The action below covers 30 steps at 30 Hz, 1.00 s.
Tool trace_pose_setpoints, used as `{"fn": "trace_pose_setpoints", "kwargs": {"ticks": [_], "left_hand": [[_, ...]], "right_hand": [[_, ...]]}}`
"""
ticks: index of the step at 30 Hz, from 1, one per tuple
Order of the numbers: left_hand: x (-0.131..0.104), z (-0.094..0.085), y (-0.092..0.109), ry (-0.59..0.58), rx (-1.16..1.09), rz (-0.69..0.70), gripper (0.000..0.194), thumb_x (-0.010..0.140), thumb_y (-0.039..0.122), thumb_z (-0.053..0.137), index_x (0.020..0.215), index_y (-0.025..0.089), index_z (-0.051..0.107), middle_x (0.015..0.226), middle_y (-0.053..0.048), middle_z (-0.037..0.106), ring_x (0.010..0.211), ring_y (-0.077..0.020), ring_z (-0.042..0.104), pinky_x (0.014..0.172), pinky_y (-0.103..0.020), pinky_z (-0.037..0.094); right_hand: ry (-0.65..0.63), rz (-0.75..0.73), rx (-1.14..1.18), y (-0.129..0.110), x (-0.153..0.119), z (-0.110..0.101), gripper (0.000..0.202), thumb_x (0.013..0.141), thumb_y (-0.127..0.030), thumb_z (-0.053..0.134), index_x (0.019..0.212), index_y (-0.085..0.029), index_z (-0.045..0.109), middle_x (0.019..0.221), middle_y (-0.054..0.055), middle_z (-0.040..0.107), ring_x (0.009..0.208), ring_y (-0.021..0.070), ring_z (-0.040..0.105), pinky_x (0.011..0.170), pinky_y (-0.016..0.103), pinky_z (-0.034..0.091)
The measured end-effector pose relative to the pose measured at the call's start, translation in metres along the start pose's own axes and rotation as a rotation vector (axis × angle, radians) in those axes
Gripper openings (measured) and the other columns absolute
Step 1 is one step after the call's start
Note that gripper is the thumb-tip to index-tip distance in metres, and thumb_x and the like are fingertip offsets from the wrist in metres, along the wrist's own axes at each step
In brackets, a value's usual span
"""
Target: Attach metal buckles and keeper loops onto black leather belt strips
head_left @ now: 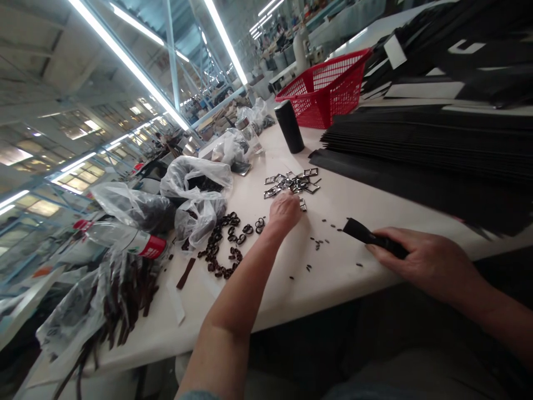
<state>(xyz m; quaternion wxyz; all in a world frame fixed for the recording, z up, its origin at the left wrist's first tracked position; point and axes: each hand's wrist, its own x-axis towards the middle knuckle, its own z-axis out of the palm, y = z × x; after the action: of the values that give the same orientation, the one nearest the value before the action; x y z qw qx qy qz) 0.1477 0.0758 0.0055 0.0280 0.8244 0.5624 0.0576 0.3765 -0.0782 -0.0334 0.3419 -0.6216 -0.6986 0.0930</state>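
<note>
My left hand [285, 211] reaches to the near edge of a pile of silver rectangular buckles [291, 182]. Its fingers are curled down and mostly hidden behind the back of the hand, so what they grip does not show. One buckle [303, 205] is right beside the fingers, touching or nearly so. In my right hand [420, 258], above the front edge of the table, is a short black strap [361, 233], its broad end pointing left toward the buckles. Small dark pin-like pieces [318, 243] lie scattered on the tabletop between the two hands.
Dark brown strap loops [216, 244] lie left of my forearm. Beyond them are plastic bags [195, 183], a bottle with a red label [137, 241] and brown strips [125, 300]. A black cylinder [289, 126], a red basket [328, 91] and stacked black sheets [425, 144] stand behind.
</note>
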Motion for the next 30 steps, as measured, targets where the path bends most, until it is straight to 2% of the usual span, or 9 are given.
{"fn": "trace_pose_setpoints", "kwargs": {"ticks": [3,7,10,12,14,18,21,24,30], "left_hand": [[-0.022,-0.004,-0.004,0.02,-0.097,-0.045,0.009,0.078,0.014,0.063,0.079,0.017,0.07,0.089,-0.011,0.071,0.086,-0.0237,0.065,0.082,-0.035,0.049],[-0.057,-0.009,-0.015,0.039,-0.275,-0.086,0.008,0.083,0.022,0.062,0.079,0.019,0.068,0.076,-0.004,0.07,0.072,-0.0168,0.063,0.071,-0.03,0.05],[-0.081,-0.007,-0.019,0.058,-0.681,-0.105,0.015,0.084,0.031,0.064,0.077,0.017,0.065,0.07,0.0,0.068,0.063,-0.0116,0.059,0.064,-0.025,0.048],[-0.095,-0.006,-0.015,0.109,-1.042,-0.125,0.02,0.079,0.035,0.07,0.075,0.016,0.064,0.068,0.0,0.067,0.063,-0.0101,0.059,0.064,-0.023,0.048],[-0.107,-0.006,-0.008,0.165,-1.259,-0.147,0.023,0.075,0.037,0.075,0.075,0.016,0.065,0.069,0.0,0.068,0.065,-0.0098,0.061,0.066,-0.024,0.049],[-0.127,-0.011,0.009,0.234,-1.426,-0.212,0.03,0.072,0.043,0.08,0.077,0.016,0.065,0.072,-0.001,0.071,0.069,-0.0128,0.069,0.069,-0.025,0.052],[-0.137,-0.018,0.012,0.244,-1.48,-0.243,0.036,0.07,0.047,0.081,0.078,0.017,0.063,0.075,-0.001,0.072,0.069,-0.0143,0.071,0.068,-0.026,0.054],[-0.144,-0.023,0.011,0.181,-1.531,-0.271,0.038,0.069,0.048,0.081,0.079,0.017,0.062,0.077,-0.001,0.072,0.065,-0.0139,0.071,0.064,-0.025,0.055],[-0.152,-0.02,0.017,0.168,-1.71,-0.404,0.041,0.067,0.048,0.083,0.077,0.018,0.057,0.077,0.004,0.065,0.059,-0.0078,0.066,0.058,-0.02,0.053]], "right_hand": [[-0.091,0.063,0.023,-0.005,0.002,-0.007,0.038,0.085,-0.052,0.049,0.096,-0.024,0.072,0.093,0.006,0.078,0.082,0.0294,0.073,0.067,0.036,0.05],[-0.213,0.161,0.111,-0.007,0.006,-0.018,0.036,0.082,-0.054,0.054,0.096,-0.025,0.07,0.087,0.004,0.077,0.079,0.0284,0.071,0.067,0.035,0.047],[-0.283,0.188,0.191,-0.009,0.005,-0.021,0.035,0.081,-0.055,0.057,0.096,-0.026,0.069,0.083,0.002,0.075,0.076,0.0269,0.069,0.065,0.034,0.046],[-0.351,0.159,0.27,-0.015,0.0,-0.021,0.032,0.084,-0.052,0.056,0.096,-0.025,0.068,0.083,0.002,0.074,0.077,0.0256,0.068,0.066,0.034,0.046],[-0.415,0.116,0.361,-0.025,-0.006,-0.018,0.03,0.087,-0.049,0.053,0.094,-0.023,0.067,0.082,0.001,0.072,0.077,0.0242,0.066,0.067,0.033,0.046],[-0.477,0.072,0.468,-0.046,-0.016,-0.013,0.029,0.088,-0.046,0.051,0.088,-0.022,0.067,0.072,0.0,0.066,0.068,0.0206,0.061,0.062,0.03,0.045],[-0.404,0.095,0.477,-0.051,-0.014,-0.013,0.029,0.086,-0.046,0.052,0.087,-0.022,0.068,0.069,-0.001,0.063,0.065,0.0191,0.058,0.06,0.028,0.044],[-0.33,0.155,0.496,-0.049,-0.01,-0.015,0.029,0.085,-0.048,0.054,0.086,-0.022,0.068,0.067,-0.001,0.062,0.062,0.0179,0.056,0.058,0.027,0.042],[-0.443,0.159,0.614,-0.063,-0.017,-0.019,0.03,0.085,-0.05,0.058,0.083,-0.022,0.068,0.065,-0.001,0.06,0.059,0.0165,0.055,0.056,0.027,0.044]]}}
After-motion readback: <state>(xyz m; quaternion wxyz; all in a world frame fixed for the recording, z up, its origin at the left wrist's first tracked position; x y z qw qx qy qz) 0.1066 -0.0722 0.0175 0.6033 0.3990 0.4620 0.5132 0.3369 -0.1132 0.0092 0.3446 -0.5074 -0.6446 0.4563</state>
